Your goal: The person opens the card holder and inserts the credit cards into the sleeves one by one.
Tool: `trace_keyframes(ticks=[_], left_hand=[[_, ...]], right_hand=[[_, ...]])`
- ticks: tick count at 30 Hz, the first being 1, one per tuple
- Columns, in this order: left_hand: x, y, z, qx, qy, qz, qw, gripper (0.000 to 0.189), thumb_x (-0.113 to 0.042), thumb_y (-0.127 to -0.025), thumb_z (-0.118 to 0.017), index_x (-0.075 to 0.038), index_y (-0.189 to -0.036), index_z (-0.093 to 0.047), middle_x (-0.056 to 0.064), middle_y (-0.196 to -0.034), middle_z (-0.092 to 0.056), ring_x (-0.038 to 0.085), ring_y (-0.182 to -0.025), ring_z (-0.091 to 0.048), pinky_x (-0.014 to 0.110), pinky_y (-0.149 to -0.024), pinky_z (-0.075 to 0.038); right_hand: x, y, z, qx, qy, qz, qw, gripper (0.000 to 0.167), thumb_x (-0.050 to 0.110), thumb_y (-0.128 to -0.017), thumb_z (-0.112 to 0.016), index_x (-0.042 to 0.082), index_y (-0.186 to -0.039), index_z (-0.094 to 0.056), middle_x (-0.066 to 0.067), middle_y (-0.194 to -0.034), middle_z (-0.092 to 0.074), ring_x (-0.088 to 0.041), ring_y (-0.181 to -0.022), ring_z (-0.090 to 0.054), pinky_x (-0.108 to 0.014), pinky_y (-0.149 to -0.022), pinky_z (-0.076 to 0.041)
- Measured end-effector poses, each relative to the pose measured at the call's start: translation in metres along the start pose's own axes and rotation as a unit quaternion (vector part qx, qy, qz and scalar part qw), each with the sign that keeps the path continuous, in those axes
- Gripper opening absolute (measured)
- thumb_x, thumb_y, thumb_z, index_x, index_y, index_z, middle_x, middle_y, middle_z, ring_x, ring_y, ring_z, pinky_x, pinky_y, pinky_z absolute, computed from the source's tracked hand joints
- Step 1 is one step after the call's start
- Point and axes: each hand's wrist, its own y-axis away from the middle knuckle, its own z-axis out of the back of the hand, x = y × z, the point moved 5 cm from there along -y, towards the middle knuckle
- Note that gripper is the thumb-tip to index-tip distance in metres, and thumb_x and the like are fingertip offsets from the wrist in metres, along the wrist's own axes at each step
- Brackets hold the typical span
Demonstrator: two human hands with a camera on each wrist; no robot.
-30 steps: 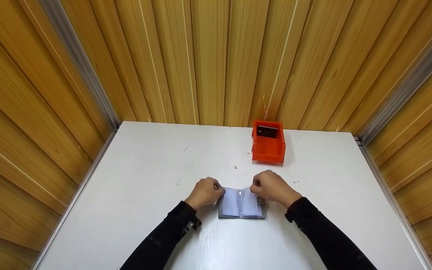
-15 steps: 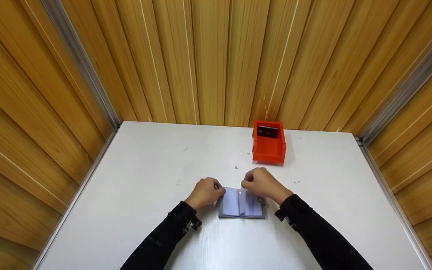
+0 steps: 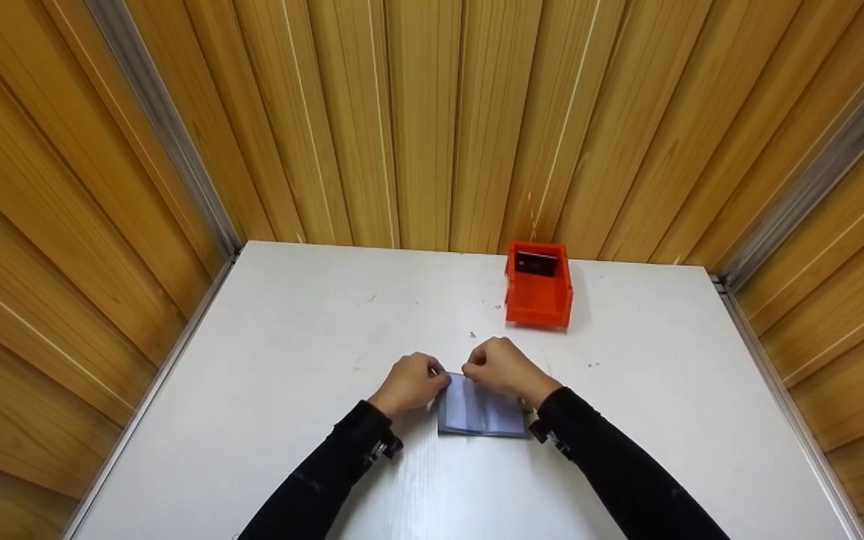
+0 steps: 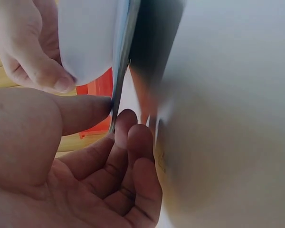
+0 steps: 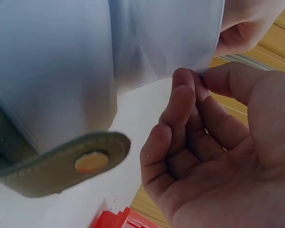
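An open card holder (image 3: 505, 421) with clear plastic sleeves and a dark grey-green cover lies on the white table. My left hand (image 3: 406, 384) pinches the top left edge of its cover (image 4: 125, 57) between thumb and fingers. Above the spread, my right hand (image 3: 508, 367) pinches the corner of a raised clear sleeve (image 5: 175, 35) between thumb and forefinger. In the right wrist view, a strap (image 5: 42, 173) with a brass-coloured snap sticks out from the cover. My right forearm and hand partly hide the holder's upper right side in the head view.
Toward the back right of the white table (image 3: 312, 322) stands a red-orange bin (image 3: 538, 300), with a dark card (image 3: 535, 263) leaning inside its back wall. Wood-patterned panels (image 3: 417, 127) close off the back and both sides.
My right hand has moved left across the card holder, turning a clear sleeve from the right side toward the left. The left hand has stayed at the cover's left edge.
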Motion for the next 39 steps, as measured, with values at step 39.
trace_keyframes(ticks=[39], left_hand=[[-0.013, 0.029, 0.005, 0.079, -0.015, 0.03, 0.9963, 0.048, -0.043, -0.094, -0.083, -0.014, -0.059, -0.068, -0.013, -0.052, -0.051, 0.009, -0.05, -0.045, 0.026, -0.049, -0.034]], right_hand=[[-0.03, 0.02, 0.021, -0.007, 0.027, -0.008, 0.9996, 0.02, 0.014, -0.097, -0.069, 0.005, -0.086, -0.083, 0.006, -0.069, -0.065, -0.01, -0.061, -0.057, -0.028, -0.06, -0.048]])
